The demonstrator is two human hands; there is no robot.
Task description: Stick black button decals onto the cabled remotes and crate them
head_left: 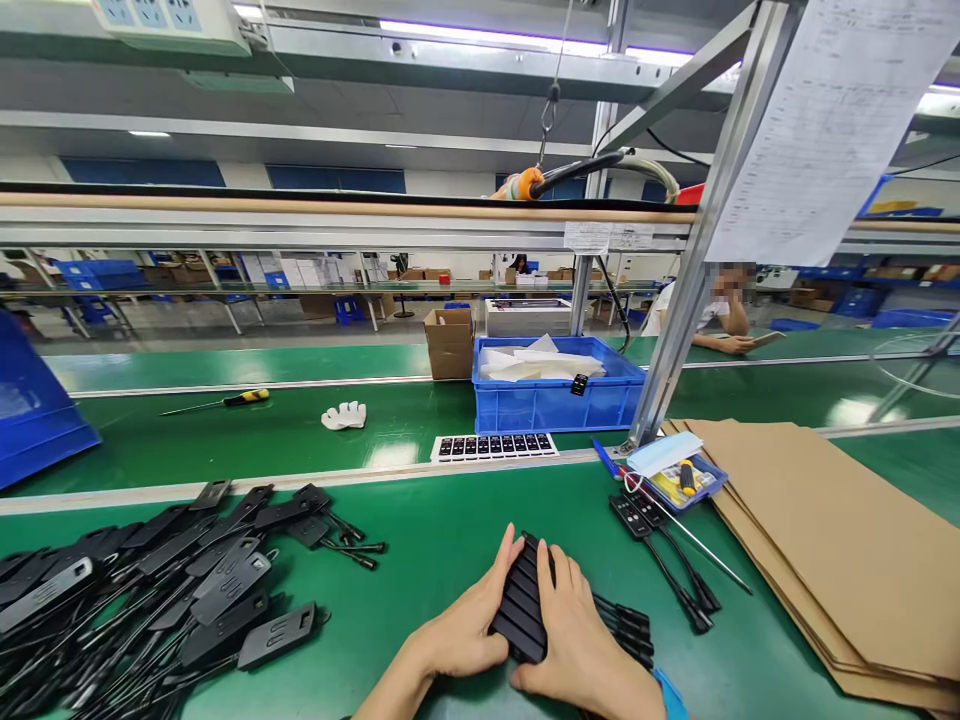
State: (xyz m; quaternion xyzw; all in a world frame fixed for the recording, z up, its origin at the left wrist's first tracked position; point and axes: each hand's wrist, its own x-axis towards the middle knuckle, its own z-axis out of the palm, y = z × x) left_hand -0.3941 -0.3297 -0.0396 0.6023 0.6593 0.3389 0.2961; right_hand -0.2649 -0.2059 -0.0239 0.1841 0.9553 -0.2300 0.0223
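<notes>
Between my two hands stands a row of flat black cabled controllers (519,606), packed side by side on the green table. My left hand (477,622) presses on its left side, fingers together and thumb at the near end. On the opposite side my right hand (571,632) wraps round the row, its thumb also near the close end. Black cable plugs (630,628) stick out to the right, past my right hand. A large heap of similar black controllers (217,590) with cables lies to the left. Two more controllers with button labels (637,515) rest to the right.
A sheet of black labels (495,447) lies before a blue bin (559,405) of white paper. Cardboard sheets (847,540) are stacked right, near a small tray (694,485) with a face mask. A screwdriver (244,398) and white glove (344,415) lie farther back. Another person (712,310) sits beyond.
</notes>
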